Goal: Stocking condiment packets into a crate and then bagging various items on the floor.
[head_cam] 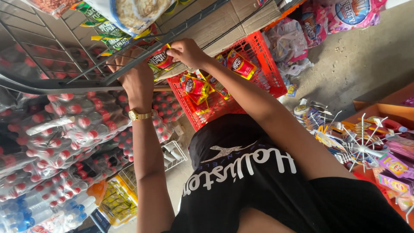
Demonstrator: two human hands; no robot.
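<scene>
Shop aisle w/ shrink-wrapped bottles (64, 142) stacked left: right hand (185, 51) pinched on a red snack packet (160, 59) at the wire rack (56, 64), left hand (137, 82) gripping the rack bar, looks half done imo, more packets in red crate (258, 64).

A grey wire shelf (51, 47) runs across the top left, with snack packets (108, 30) and a cardboard box (228, 21) lying on it. Beneath it, the concrete floor (358, 64) carries shrink-wrapped packs of red-capped bottles (64, 142), a red plastic crate (254, 64) of red-and-yellow packets, and clear bags (286, 43) near the crate.
</scene>
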